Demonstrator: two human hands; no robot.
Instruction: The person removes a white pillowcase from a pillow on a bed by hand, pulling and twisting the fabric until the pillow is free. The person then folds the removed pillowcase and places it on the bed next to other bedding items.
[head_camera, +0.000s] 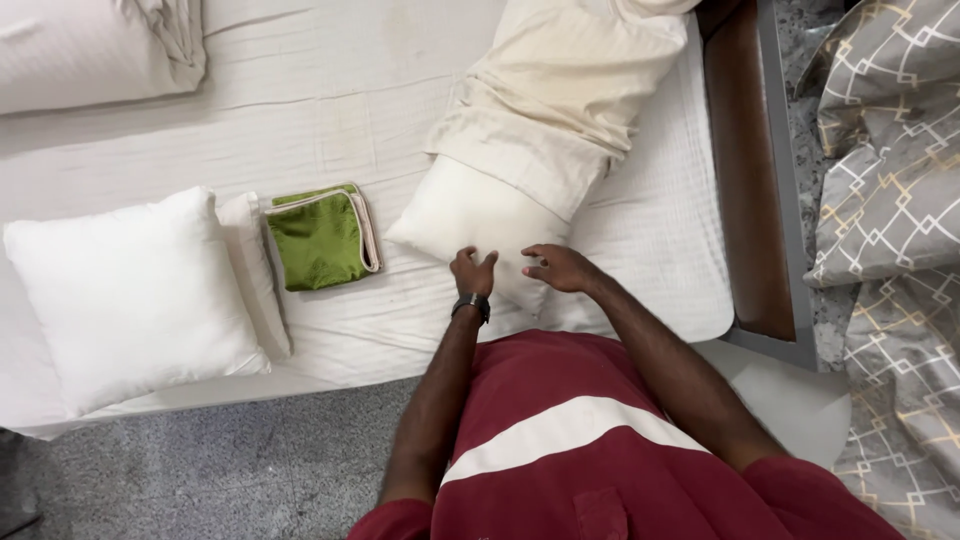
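Both arms reach forward, left grip (473, 272) and right grip (560, 267) side by side, fingers loosely curled.

The bed (330, 100) is dressed in a plain white sheet, and on it lie a white square cushion (130, 295), a folded green cover (320, 240) edged in pale beige, and a white pillow (470, 215) half inside a cream pillowcase (560, 90). The person wears a dark red shirt (600, 450) crossed by one white stripe and a black wristband (471, 304). To the side a grey blanket (890, 140) carries a cream lattice of linked squares, beyond the brown bed frame (745, 170) and the speckled grey floor (220, 470)
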